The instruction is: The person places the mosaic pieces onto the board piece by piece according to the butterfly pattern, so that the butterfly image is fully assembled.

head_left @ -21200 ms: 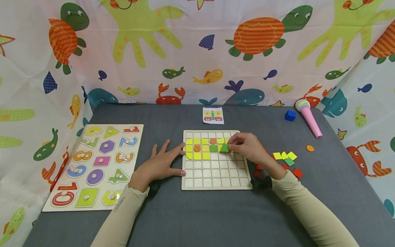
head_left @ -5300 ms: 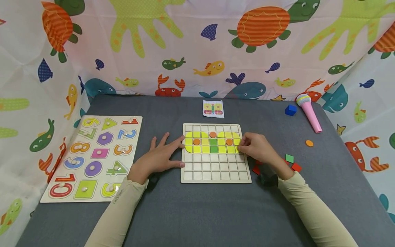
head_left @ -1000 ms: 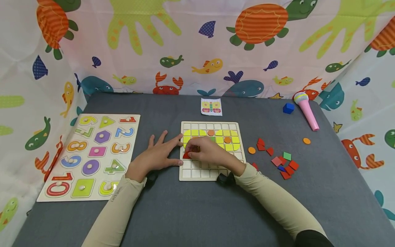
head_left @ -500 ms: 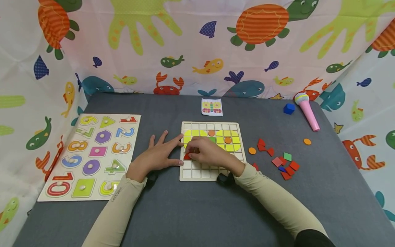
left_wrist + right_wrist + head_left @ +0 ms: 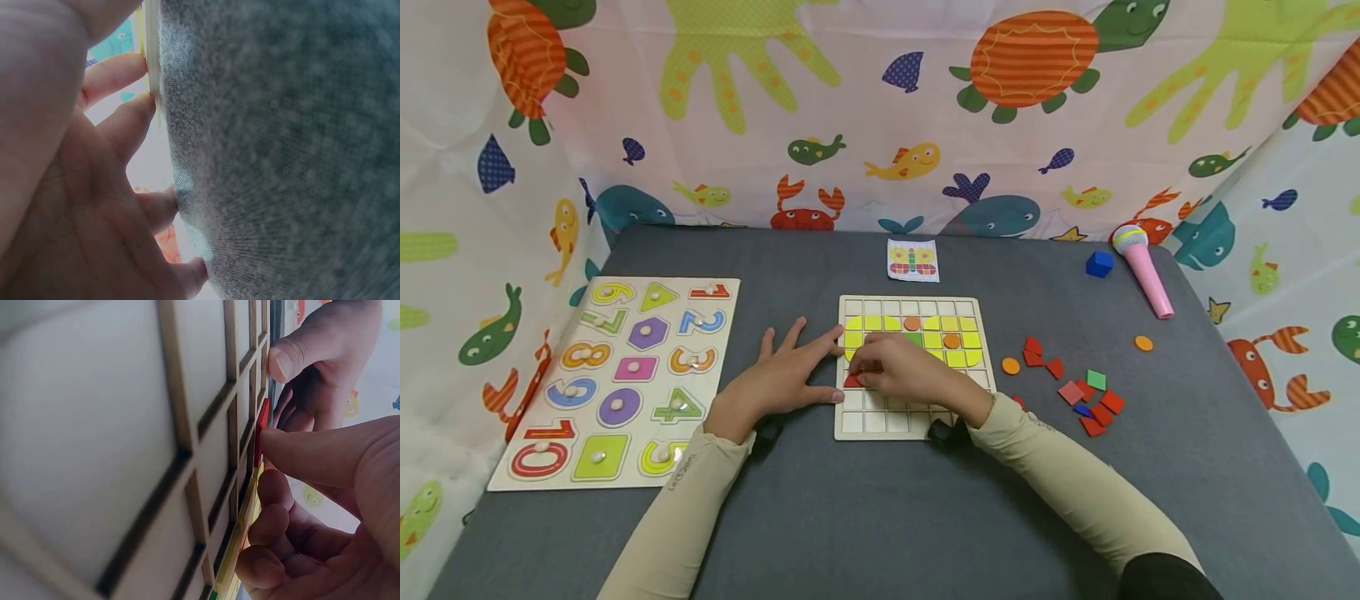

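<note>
A wooden grid board [image 5: 880,425] lies mid-table with yellow tiles [image 5: 951,323], orange discs [image 5: 912,322] and green squares set in its upper rows. My right hand [image 5: 910,371] reaches over the board and pinches a red tile [image 5: 853,381] with a rounded corner at the left column, just below the yellow rows. In the right wrist view the thumb presses on that red tile [image 5: 263,428]; the other fingers curl beside it. My left hand [image 5: 778,387] is spread, thumb and fingertips touching the board's left edge. The right hand hides part of the tiles.
Loose red tiles [image 5: 1092,426], a green square [image 5: 1096,380] and orange discs [image 5: 1011,366] lie right of the board. A number puzzle [image 5: 647,358] is at left. A butterfly pattern card [image 5: 913,261], blue cube [image 5: 1100,264] and pink toy microphone [image 5: 1147,275] stand toward the back.
Green squares and right-side yellow tiles were added to the board earlier. My right hand then moved left with a red tile. Over the last second it barely moves; the left hand stays.
</note>
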{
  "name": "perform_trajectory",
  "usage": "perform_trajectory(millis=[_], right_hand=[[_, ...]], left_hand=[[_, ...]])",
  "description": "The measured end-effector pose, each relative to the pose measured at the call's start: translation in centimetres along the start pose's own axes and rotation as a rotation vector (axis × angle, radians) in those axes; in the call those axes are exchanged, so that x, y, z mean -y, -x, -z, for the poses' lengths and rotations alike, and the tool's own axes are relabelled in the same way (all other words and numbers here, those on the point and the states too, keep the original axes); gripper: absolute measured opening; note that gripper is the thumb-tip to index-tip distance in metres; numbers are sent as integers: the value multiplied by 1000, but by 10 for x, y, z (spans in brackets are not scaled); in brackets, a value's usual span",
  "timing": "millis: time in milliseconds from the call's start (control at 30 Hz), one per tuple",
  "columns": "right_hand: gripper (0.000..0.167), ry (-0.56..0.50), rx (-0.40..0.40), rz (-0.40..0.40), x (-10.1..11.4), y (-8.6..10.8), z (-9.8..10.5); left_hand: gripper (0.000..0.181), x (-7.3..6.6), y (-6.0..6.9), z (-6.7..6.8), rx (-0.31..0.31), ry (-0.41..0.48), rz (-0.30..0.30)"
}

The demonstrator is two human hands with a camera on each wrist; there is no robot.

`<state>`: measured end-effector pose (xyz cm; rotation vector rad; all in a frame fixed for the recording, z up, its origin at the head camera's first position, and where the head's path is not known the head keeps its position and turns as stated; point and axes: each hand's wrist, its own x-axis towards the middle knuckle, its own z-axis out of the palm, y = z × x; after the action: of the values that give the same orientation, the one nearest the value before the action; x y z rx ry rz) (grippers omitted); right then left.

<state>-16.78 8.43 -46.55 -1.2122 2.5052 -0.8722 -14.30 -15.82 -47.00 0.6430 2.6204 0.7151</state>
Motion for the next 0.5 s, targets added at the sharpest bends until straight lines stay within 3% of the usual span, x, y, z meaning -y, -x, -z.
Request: perform_trajectory(millis=[500], right_hand=[[22, 1, 40, 55, -5, 12, 5]], left_hand=[[99, 0, 1, 1, 7, 1, -3]])
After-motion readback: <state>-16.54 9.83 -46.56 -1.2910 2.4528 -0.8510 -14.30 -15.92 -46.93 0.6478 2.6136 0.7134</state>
